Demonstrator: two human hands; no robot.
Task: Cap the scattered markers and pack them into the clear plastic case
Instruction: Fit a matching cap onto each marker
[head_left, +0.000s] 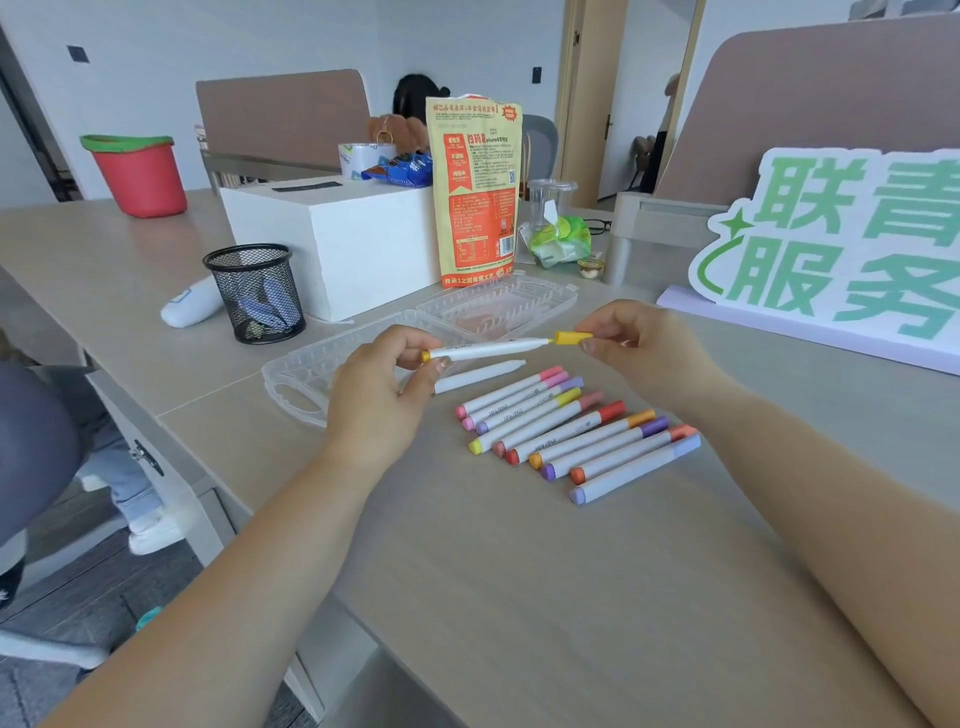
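**Head view.** Left hand (384, 400) — grip clamped on a white marker (488, 348), fingers and thumb curled round the end with the yellow tip. The marker is held level above the worktop (519, 571), with its bare nib pointing toward the right hand (644, 348).

Right hand — grip pinched on a yellow cap (571, 338). The cap is held just at the nib and is not seated on it.

The clear plastic case (306, 374) lies open on the worktop directly behind the hands, with both halves flat. A second white marker (478, 376) lies beside the case, its visible end uncapped. A row of capped markers (576, 431) lies side by side on the worktop, below the right hand.

Farther back stand a black mesh pen cup (254, 291), a white box (337, 244) and an upright snack bag (478, 192).
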